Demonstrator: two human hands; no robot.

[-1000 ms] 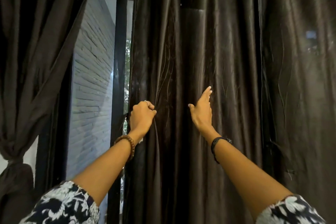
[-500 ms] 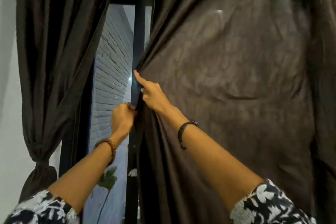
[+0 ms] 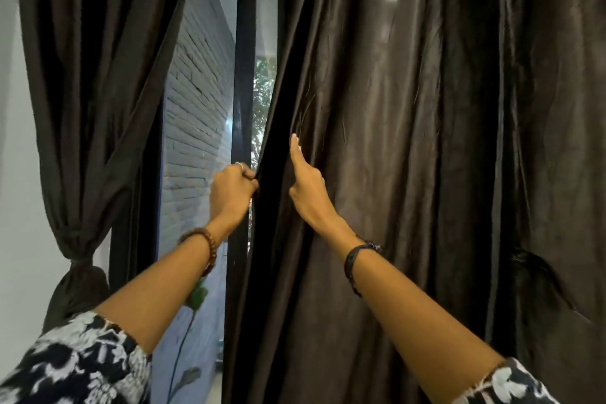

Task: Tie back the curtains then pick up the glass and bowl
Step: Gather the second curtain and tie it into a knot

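Note:
A dark brown right curtain point(image 3: 410, 174) hangs loose over most of the window. My left hand point(image 3: 231, 194) grips its left edge in a fist at about chest height. My right hand point(image 3: 306, 184) lies just right of that edge, its fingers extended upward and pressed against the cloth. The left curtain point(image 3: 91, 92) is gathered and tied at a knot point(image 3: 77, 249) low on the left. No glass or bowl is in view.
A black window frame bar point(image 3: 244, 92) stands between the curtains, with a grey brick wall point(image 3: 196, 128) and green leaves outside. A white wall point(image 3: 16, 174) runs along the far left. A dark tie or tassel point(image 3: 537, 276) hangs at the right.
My right hand has slid from behind the curtain's edge to the cloth's front, a little to the right. My left hand keeps its grip on the edge. The curtain hangs in folds again.

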